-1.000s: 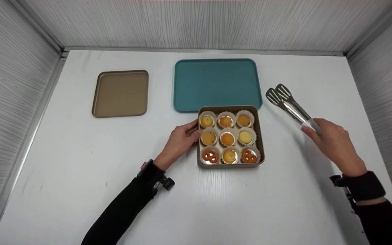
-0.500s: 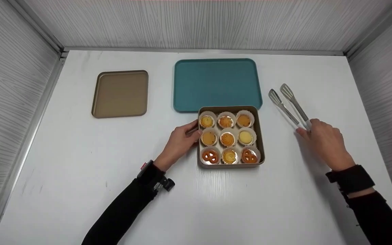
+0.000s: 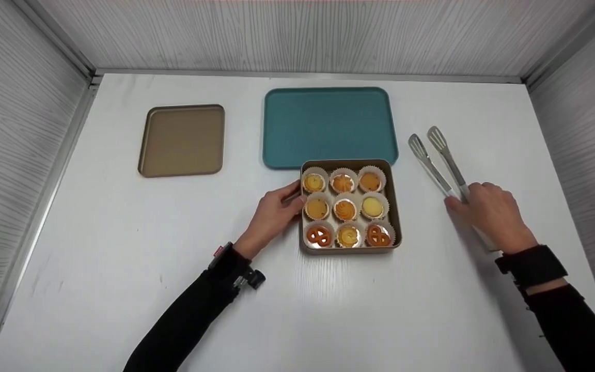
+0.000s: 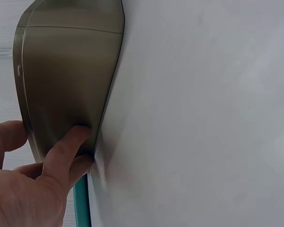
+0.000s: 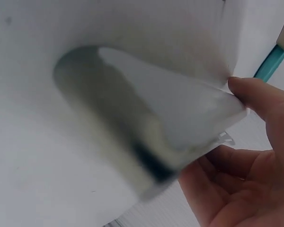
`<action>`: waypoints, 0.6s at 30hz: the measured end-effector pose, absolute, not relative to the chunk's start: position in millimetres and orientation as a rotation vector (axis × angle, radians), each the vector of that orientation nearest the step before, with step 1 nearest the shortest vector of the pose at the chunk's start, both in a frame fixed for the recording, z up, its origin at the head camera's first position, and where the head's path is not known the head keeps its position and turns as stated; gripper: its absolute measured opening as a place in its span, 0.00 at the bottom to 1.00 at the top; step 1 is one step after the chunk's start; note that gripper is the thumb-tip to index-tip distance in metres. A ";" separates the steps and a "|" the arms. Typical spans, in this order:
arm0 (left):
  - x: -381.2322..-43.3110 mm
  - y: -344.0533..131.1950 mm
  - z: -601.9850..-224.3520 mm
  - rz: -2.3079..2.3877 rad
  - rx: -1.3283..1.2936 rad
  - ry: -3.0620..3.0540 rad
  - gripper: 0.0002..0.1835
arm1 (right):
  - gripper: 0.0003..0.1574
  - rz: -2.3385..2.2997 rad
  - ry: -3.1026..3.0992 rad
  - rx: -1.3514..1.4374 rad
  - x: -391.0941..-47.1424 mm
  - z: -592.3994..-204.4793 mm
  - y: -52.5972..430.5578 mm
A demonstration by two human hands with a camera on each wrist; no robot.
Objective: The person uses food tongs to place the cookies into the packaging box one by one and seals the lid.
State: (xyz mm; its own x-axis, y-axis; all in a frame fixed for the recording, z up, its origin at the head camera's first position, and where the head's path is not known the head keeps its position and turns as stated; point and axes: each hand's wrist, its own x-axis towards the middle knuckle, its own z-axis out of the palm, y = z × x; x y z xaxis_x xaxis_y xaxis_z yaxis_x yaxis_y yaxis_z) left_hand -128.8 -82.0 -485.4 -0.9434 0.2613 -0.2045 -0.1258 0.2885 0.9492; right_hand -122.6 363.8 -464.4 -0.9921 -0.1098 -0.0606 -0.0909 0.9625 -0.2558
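A square gold-brown baking tin (image 3: 349, 251) holds several small cookies in paper cups, some shaped like pretzels (image 3: 319, 236) or swirls (image 3: 345, 210). My left hand (image 3: 274, 214) grips its left wall. The left wrist view shows the thumb at the tin's (image 4: 68, 71) rim and the fingers against its outer side. Farther right, my right hand (image 3: 496, 217) holds metal serving tongs (image 3: 434, 168) by their arms. Their slotted heads stand apart and point away from me. In the right wrist view, the bent end of the tongs (image 5: 111, 118) is blurred.
Behind the tin lies a teal tray (image 3: 328, 129), its front edge against or just under the tin's back edge. A smaller brown tray (image 3: 184, 142) sits at the back left. Pale panels (image 3: 297, 36) wall the white table (image 3: 173, 289) at the back and sides.
My right hand has shifted left and lower with the tongs, whose heads have spread apart. The left hand and the tin have stayed in place.
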 end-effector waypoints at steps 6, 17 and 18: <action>-128.1 -82.1 -484.6 1.725 0.129 2.211 0.31 | 0.39 -0.444 2.979 -0.137 -120.4 -456.7 367.4; -124.1 -79.7 -483.8 1.685 0.137 2.293 0.35 | 0.22 -0.707 3.278 -0.464 -101.2 -437.1 333.5; -123.3 -79.2 -484.0 1.674 0.138 2.304 0.36 | 0.23 -0.744 3.286 -0.467 -101.1 -437.5 328.5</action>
